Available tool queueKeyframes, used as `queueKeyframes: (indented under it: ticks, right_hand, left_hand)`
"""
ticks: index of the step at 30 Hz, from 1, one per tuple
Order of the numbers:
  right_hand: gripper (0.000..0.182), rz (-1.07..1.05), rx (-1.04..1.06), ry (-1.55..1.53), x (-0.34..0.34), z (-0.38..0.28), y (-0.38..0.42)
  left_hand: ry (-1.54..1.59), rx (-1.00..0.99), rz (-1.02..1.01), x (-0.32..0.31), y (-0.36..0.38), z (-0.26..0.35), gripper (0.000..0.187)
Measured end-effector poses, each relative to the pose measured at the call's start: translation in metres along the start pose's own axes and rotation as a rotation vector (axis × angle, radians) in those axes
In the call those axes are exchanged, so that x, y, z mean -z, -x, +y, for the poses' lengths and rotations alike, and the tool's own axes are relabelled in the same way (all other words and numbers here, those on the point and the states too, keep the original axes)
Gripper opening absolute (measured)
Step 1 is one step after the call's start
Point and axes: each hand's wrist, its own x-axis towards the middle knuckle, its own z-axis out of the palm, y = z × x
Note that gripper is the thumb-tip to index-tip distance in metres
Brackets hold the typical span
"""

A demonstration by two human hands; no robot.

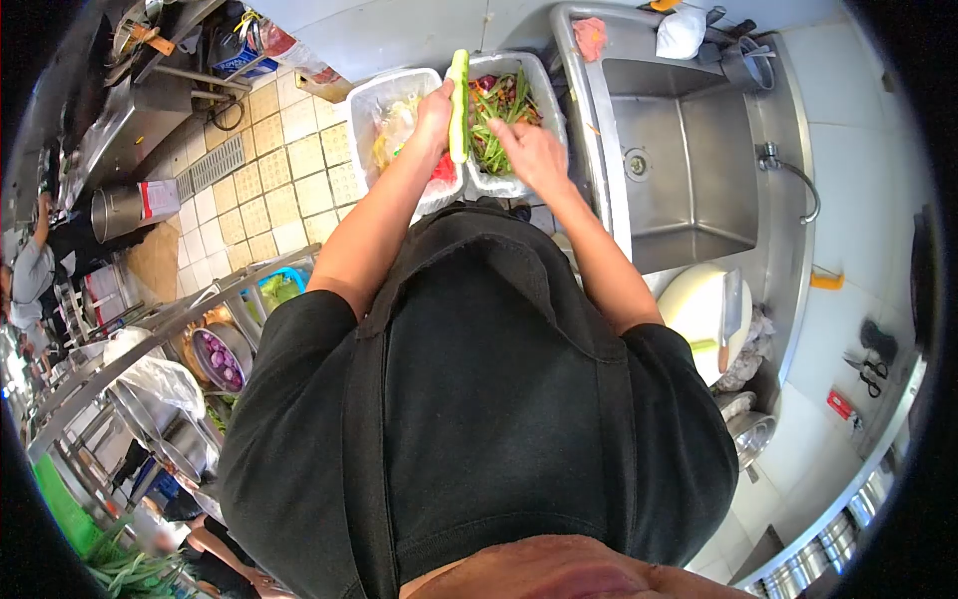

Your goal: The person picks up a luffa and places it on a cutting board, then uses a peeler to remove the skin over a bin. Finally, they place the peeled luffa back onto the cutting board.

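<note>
A long, pale green peeled vegetable (459, 110) stands lengthwise in my left hand (434, 115), whose fingers wrap round its side. It is above the border between two lined bins. The left bin (361, 135) has plastic bags and something red inside. Green and purple scraps (491, 120) fill much of the right bin (551, 112). My right hand (534, 152) is over the right bin, to the right of the vegetable and apart from it. Its fingers are bent and partly blurred; whether they hold anything cannot be made out.
Right of the bins is a steel sink (689, 150) with a faucet (788, 165). A knife (731, 309) lies on a round board (694, 299). At the left stands a rack with a bowl of purple pieces (220, 359). Other people are at the far left and lower left.
</note>
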Motion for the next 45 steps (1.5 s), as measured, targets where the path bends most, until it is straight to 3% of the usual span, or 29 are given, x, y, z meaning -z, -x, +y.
queueKeyframes:
  ticks: [3, 12, 17, 20, 25, 28, 29, 30, 38, 45]
  right_hand:
    - [0.060, 0.067, 0.149, -0.032, 0.003, -0.019, 0.032]
    - [0.062, 0.026, 0.119, 0.004, -0.001, -0.012, 0.038]
    - [0.072, 0.032, 0.012, 0.029, -0.022, 0.007, -0.002]
    - [0.079, 0.015, -0.090, 0.039, -0.028, 0.016, -0.040]
    - [0.082, 0.107, -0.242, 0.036, -0.008, 0.030, -0.084]
    - [0.082, 0.162, -0.278, -0.021, -0.001, 0.046, -0.104]
    - [0.082, 0.177, -0.303, -0.035, 0.002, 0.043, -0.106]
    - [0.082, 0.190, -0.327, -0.047, 0.002, 0.040, -0.106]
    - [0.071, 0.030, 0.068, -0.074, 0.002, -0.014, 0.005]
    - [0.063, 0.091, 0.186, 0.004, 0.006, -0.026, 0.044]
  left_hand:
    - [0.037, -0.013, 0.024, -0.001, -0.005, -0.002, 0.040]
    - [0.053, -0.029, 0.090, -0.003, -0.003, -0.010, 0.038]
    - [0.044, -0.054, 0.170, -0.014, 0.019, -0.015, 0.033]
    - [0.054, -0.010, 0.015, -0.015, 0.033, -0.021, 0.035]
    - [-0.265, 0.098, 0.001, -0.031, 0.093, 0.003, 0.037]
    - [0.047, 0.107, -0.041, -0.023, 0.078, -0.006, 0.036]
    - [-0.021, 0.091, -0.142, -0.018, 0.081, 0.004, 0.035]
    - [-0.029, 0.069, -0.105, -0.017, 0.076, 0.005, 0.035]
    - [0.021, -0.010, -0.035, 0.000, 0.009, 0.002, 0.038]
    - [0.088, 0.020, 0.006, -0.004, 0.002, 0.002, 0.038]
